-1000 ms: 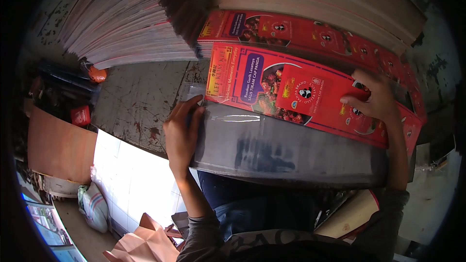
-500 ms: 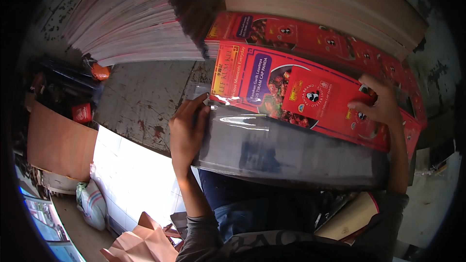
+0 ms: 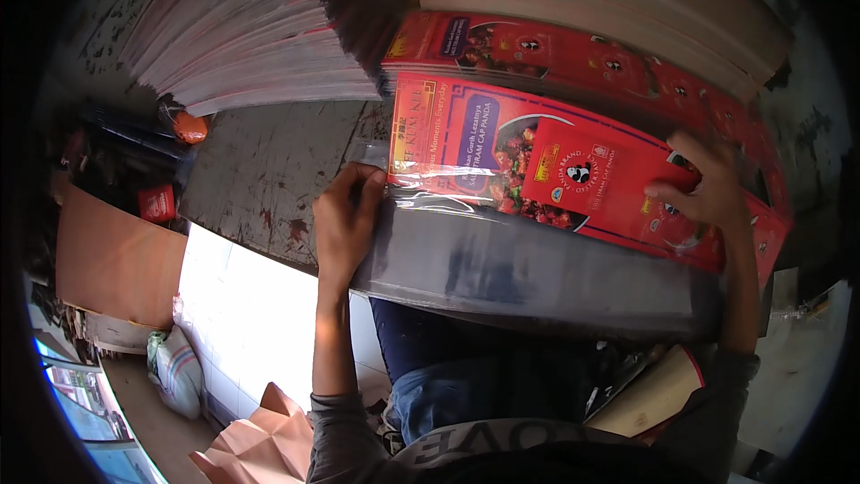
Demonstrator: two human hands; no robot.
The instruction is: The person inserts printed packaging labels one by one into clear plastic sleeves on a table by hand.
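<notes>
A long red printed sheet (image 3: pixel 573 181) lies across a clear plastic sleeve stack (image 3: pixel 537 260) on the table. My left hand (image 3: pixel 348 211) pinches the clear plastic edge at the sheet's left end, thumb and forefinger together; glossy plastic now shows over the sheet's lower left part. My right hand (image 3: pixel 708 188) is at the sheet's right part, thumb and fingers apart, with the thumb on its printed face. Behind lies a stack of similar red sheets (image 3: pixel 573 61).
A tall fanned stack of sheets (image 3: pixel 242 27) stands at the back left, and brown boards (image 3: pixel 609 0) lie at the back. On the left are an orange item (image 3: pixel 190 127) and a small red box (image 3: pixel 157 203). A white sack (image 3: pixel 176 372) sits on the floor.
The plastic edge in my left hand has come up over the sheet's lower left part. The red sheet has shifted slightly right, and my right hand with it.
</notes>
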